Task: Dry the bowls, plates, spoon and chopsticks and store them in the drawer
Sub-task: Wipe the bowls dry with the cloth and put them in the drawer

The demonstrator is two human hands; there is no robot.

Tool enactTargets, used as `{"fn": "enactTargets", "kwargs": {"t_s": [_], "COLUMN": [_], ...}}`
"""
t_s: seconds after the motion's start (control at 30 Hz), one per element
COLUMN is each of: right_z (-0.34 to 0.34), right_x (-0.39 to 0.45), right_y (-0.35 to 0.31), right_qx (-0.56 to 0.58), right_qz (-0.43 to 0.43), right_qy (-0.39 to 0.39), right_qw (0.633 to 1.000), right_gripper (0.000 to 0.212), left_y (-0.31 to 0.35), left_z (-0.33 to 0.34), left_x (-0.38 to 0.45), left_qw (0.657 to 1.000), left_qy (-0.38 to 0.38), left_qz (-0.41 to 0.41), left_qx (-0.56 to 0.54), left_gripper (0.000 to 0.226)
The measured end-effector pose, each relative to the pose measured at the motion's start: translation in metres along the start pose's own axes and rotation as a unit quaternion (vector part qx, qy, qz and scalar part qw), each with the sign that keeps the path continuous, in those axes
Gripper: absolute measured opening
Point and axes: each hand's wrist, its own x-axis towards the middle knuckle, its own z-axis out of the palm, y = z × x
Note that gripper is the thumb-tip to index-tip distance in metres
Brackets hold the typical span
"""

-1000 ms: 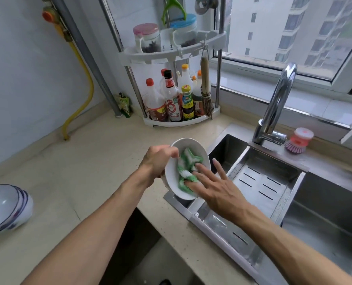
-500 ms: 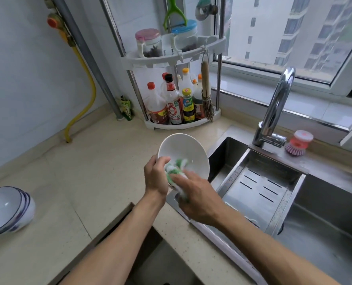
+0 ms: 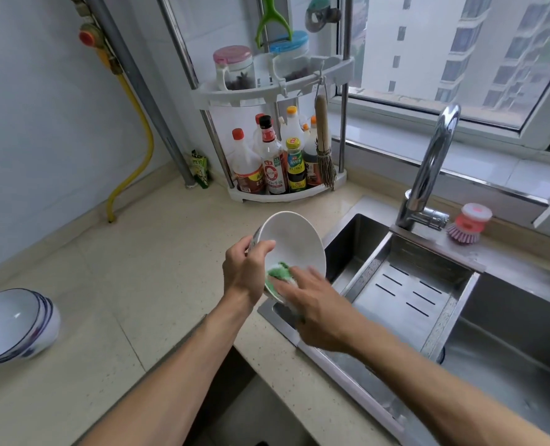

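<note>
1. The left hand (image 3: 246, 272) gripped the bowl (image 3: 291, 249) by its rim, with the thumb inside and the other fingers curled behind the wall.
2. The bowl was held in the air, above the edge between the counter (image 3: 132, 284) and the sink (image 3: 412, 304). It was tilted, and its opening faced toward the person and to the right.
3. The right hand (image 3: 318, 304) pressed a green cloth (image 3: 278, 275) against the lower inside of the bowl. Its fingers were blurred, so I could not tell surely whether they lay flat on the cloth or pinched it.
4. The relation that matters: the open side of the bowl looked toward the right hand, so this hand was nearer to the unwiped upper inside, which lay above and away from its fingers.
5. My judgement is that the drying of this bowl was not finished, and the wiping should next go upward along the inner wall.
6. Other bowls (image 3: 13, 326) lay stacked on their side, well apart on the left of the counter.
</note>
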Motion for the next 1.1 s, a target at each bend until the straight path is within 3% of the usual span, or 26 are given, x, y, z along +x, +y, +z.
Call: {"fn": "enactTargets", "kwargs": {"t_s": [0.1,0.2,0.27,0.3,0.43,0.5,0.63,0.7,0.8,0.9,1.0,1.1], "right_z": [-0.005,0.001,0.008,0.008,-0.001,0.0,0.015,0.016,0.008,0.003,0.001,-0.001], "right_x": [-0.003,0.004,0.006,0.004,-0.007,-0.005,0.001,-0.002,-0.007,-0.005,0.003,0.016], "right_y": [0.03,0.008,-0.012,-0.013,0.036,0.044,0.002,0.006,0.045,0.061,0.051,0.03], "right_qx": [-0.148,0.0,0.134,0.147,-0.082,-0.107,0.102,0.071,-0.116,-0.183,-0.207,-0.15], "right_qz": [-0.026,0.066,0.076,0.065,-0.011,-0.001,0.056,0.002,-0.109,-0.154,-0.15,-0.079], "right_qy": [0.023,-0.003,0.012,0.012,0.013,0.055,0.064,0.059,0.057,0.058,0.137,0.198], "right_qw": [0.988,0.998,0.988,0.987,0.997,0.993,0.991,0.996,0.986,0.969,0.957,0.965], "right_gripper": [0.075,0.078,0.079,0.08,0.072,0.075,0.077,0.073,0.067,0.059,0.034,0.025], "left_y": [0.006,0.013,0.014,0.014,0.011,0.014,0.024,0.028,0.034,0.034,0.027,0.008], "left_z": [-0.001,0.01,0.014,0.014,0.004,0.007,0.015,0.005,-0.017,-0.02,-0.017,0.006], "left_x": [0.0,-0.001,-0.001,0.0,0.009,0.008,0.008,0.017,0.027,0.031,0.029,0.003], "left_qw": [0.999,0.998,0.996,0.995,0.993,0.994,0.994,0.992,0.958,0.943,0.96,0.991], "left_qy": [-0.036,0.002,0.02,0.016,-0.038,-0.039,0.002,-0.069,-0.217,-0.257,-0.237,-0.086], "left_qz": [-0.003,0.031,0.044,0.046,0.03,0.036,0.041,-0.002,-0.081,-0.142,-0.147,-0.062], "left_qx": [0.023,0.061,0.078,0.083,0.104,0.096,0.102,0.107,0.168,0.157,0.031,-0.083], "left_gripper": [0.033,0.026,0.022,0.022,0.03,0.028,0.022,0.027,0.049,0.067,0.064,0.05]}}
